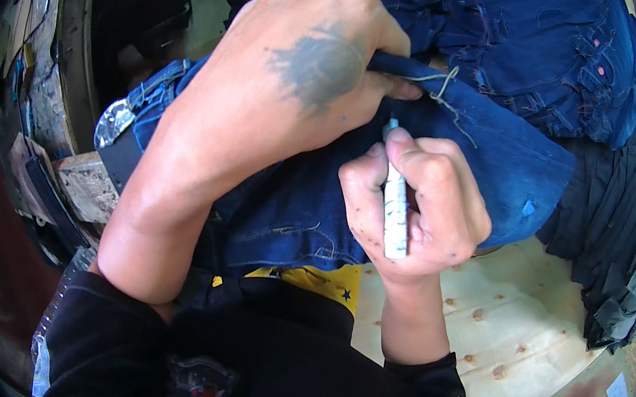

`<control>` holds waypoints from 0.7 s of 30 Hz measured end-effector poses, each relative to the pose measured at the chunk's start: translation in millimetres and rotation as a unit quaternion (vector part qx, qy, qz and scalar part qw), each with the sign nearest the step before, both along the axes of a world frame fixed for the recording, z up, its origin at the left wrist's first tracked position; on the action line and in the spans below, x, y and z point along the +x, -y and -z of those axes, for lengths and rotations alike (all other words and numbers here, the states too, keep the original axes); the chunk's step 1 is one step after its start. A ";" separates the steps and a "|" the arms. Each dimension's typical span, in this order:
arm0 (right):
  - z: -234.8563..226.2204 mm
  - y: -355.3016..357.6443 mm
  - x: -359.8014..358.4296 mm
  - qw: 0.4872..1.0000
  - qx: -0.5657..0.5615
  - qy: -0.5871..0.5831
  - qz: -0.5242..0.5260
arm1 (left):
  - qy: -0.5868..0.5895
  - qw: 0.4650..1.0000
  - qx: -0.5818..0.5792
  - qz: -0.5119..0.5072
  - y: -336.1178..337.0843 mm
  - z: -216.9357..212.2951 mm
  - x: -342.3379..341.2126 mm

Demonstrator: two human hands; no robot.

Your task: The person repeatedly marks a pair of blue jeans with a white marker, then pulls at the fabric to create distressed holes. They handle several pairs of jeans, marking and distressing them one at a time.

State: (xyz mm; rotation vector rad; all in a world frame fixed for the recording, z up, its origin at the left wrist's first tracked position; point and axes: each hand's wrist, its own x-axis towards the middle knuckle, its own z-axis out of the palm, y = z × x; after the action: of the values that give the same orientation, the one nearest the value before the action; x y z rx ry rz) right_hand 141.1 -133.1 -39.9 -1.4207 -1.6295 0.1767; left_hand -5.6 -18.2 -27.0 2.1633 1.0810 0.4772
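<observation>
My left hand (304,67), with a dark patch on its back, pinches the folded edge of a dark blue denim garment (503,155) between thumb and fingers. Loose pale threads (448,95) hang from that edge, just right of the fingertips. My right hand (440,199) is closed around a slim white pen-shaped tool (394,209) with dark marks on its barrel. Its light blue-green tip end points up and away from me, close to the denim beneath my left fingers. I cannot tell whether the tip touches the cloth. Small dark spots dot my right fingers.
More dark blue denim with frayed threads (550,52) is heaped at the back. Black cloth (609,207) lies to the right. Pale knotted plywood (512,323) shows at the lower right, and yellow fabric (322,284) before my body. A worn wooden frame (56,40) stands left.
</observation>
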 end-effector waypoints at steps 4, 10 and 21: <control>-2.1 3.1 -0.2 0.999 -0.003 -0.017 -0.033 | 0.010 1.000 0.010 -0.012 2.1 1.3 -1.3; -0.4 4.5 -0.5 1.000 -0.021 0.003 0.005 | 0.005 0.999 0.033 -0.015 1.7 0.0 -0.6; -2.2 6.5 0.6 0.999 -0.041 0.002 -0.010 | -0.012 1.000 -0.011 -0.016 0.6 -0.8 0.3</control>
State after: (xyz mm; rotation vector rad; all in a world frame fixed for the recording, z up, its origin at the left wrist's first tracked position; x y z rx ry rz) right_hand 141.7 -139.7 -37.7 -1.4680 -1.6561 0.2553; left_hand -5.4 -18.7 -26.2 2.1407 1.1292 0.4537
